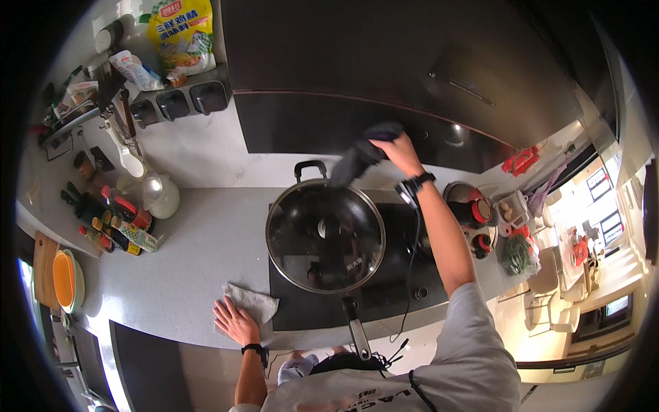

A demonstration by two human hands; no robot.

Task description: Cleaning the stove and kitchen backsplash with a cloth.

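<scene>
My right hand (399,150) is raised in front of the dark range hood (309,123), gripping a dark cloth (355,159). Blurred, the cloth hangs down to the left, over the far rim of a lidded wok (324,237). Whether it touches the hood or the lid, I cannot tell. The wok has a glass lid and sits on the black cooktop (309,314), its long handle (358,335) towards me. My left hand (238,322) lies flat with fingers apart on a grey cloth (257,303), on the countertop beside the cooktop's left edge.
Sauce bottles (128,232) and a whitish jar (163,195) stand at the back left. Utensils (123,144) hang from the wall rail. On the right are a pot (466,198), an egg container (509,212) and bagged greens (517,255). A cable (410,278) crosses before the cooktop.
</scene>
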